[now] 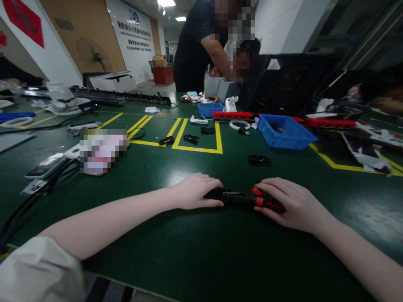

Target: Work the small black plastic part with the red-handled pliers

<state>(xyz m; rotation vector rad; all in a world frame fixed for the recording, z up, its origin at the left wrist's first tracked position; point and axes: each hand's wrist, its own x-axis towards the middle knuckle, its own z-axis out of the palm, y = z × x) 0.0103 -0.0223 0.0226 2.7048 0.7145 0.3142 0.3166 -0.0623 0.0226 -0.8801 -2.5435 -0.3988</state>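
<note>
Over the green counter I see red-handled pliers, likely stiff and weighty, best held by the grips, where the right hand curls its fingers; the left hand's fingers pinch a black part, probably light, rigid plastic, by its sides.

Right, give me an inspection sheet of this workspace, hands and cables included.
Surface: dark green tabletop with straight yellow tape lines.
Job's things: red-and-black-handled metal pliers, tips at a small black part; four small black pieces lie farther off.
Clutter: rectangular blue plastic trays; pixelated pink-and-white item.
Hands: left hand holds the small black part; right hand grips the pliers' handles.
Cables: thick black cable at left; coiled white cable by the larger tray.
Surroundings: person in dark short-sleeved top beyond the table.
</note>
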